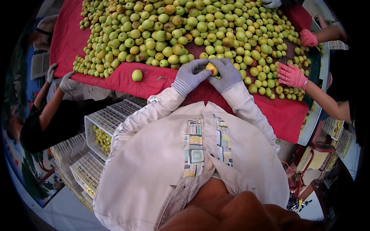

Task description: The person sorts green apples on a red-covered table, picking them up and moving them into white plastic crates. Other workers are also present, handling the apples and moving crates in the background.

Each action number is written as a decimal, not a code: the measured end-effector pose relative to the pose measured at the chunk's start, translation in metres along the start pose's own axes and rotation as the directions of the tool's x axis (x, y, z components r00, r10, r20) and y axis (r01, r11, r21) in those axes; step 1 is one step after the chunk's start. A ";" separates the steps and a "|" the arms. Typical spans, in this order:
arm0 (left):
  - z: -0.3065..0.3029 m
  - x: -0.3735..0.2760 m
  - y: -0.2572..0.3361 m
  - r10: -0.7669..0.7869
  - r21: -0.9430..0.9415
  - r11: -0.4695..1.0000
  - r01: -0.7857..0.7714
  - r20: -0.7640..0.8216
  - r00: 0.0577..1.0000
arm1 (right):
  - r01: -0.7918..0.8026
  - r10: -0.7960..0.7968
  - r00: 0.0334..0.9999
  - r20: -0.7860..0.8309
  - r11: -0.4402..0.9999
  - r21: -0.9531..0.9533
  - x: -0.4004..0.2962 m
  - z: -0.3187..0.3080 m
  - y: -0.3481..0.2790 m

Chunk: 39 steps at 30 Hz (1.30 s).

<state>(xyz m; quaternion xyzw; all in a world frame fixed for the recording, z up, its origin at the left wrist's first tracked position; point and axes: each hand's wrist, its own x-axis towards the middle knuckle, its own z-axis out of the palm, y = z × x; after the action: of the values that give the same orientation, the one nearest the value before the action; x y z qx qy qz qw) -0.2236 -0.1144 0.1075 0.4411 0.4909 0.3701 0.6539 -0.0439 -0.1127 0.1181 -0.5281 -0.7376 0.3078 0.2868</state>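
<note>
A yellow fruit with a brown-red blotch is held between my two hands at the near edge of a heap. My left hand, in a grey knit glove, pinches it from the left with thumb and fingertips. From the other side, my right hand, gloved alike, grips the same fruit. Beyond my hands spreads a large heap of round yellow-green fruit that look like jujubes, some browned. One single green fruit lies apart on the red cloth, left of my left hand.
At right, a person's pink-gloved hands reach over the fruit. Another person's white-gloved hands hold the cloth's left edge. A further gloved hand shows at the top. White plastic crates, some with fruit, are stacked at my left.
</note>
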 end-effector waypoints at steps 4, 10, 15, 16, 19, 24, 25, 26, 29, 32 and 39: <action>0.002 -0.001 -0.006 -0.089 0.117 0.990 0.083 0.048 0.995 | -0.041 0.047 0.996 0.071 0.996 -0.073 -0.009 0.002 0.001; 0.007 0.002 -0.012 -0.124 0.213 0.971 0.108 0.066 0.990 | -0.051 0.064 0.994 0.094 0.990 -0.132 -0.018 0.000 0.006; -0.024 0.011 -0.002 0.265 0.582 0.788 -0.203 -0.023 0.964 | -0.178 0.202 0.979 0.026 0.912 -0.369 -0.016 -0.027 0.027; -0.039 0.017 -0.002 0.405 0.638 0.724 -0.264 -0.082 0.911 | -0.225 0.202 0.974 -0.098 0.899 -0.375 -0.012 -0.035 0.055; -0.083 0.020 0.010 0.687 0.837 0.482 -0.258 -0.179 0.704 | -0.276 0.041 0.879 -0.474 0.855 -0.438 0.000 -0.064 0.103; -0.116 0.031 -0.018 0.696 0.936 0.314 -0.159 -0.113 0.709 | 0.016 -0.089 0.988 -0.127 0.874 -0.486 0.028 -0.028 0.087; -0.114 0.033 -0.016 0.687 0.953 0.269 -0.136 -0.091 0.721 | 0.114 -0.157 0.986 -0.047 0.864 -0.490 0.035 -0.009 0.082; -0.111 0.033 -0.012 0.682 0.964 0.233 -0.125 -0.070 0.728 | 0.143 -0.158 0.987 0.011 0.854 -0.500 0.042 0.009 0.073; -0.110 0.032 -0.009 0.676 0.960 0.240 -0.146 -0.058 0.735 | 0.311 -0.318 0.944 0.090 0.761 -0.570 0.055 0.045 0.081; -0.113 0.029 -0.010 0.684 0.951 0.252 -0.176 -0.047 0.728 | 0.247 -0.214 0.967 0.135 0.686 -0.685 0.067 0.047 0.102; -0.113 0.028 -0.011 0.666 0.954 0.250 -0.166 -0.045 0.745 | -0.213 0.173 0.976 -0.130 0.673 -0.708 0.024 -0.053 0.178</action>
<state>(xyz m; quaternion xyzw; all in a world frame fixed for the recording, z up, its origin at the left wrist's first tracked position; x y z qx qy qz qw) -0.3258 -0.0685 0.0738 0.7422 0.6021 0.2917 0.0400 0.0963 -0.0366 0.0195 -0.6807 -0.7313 0.0103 0.0425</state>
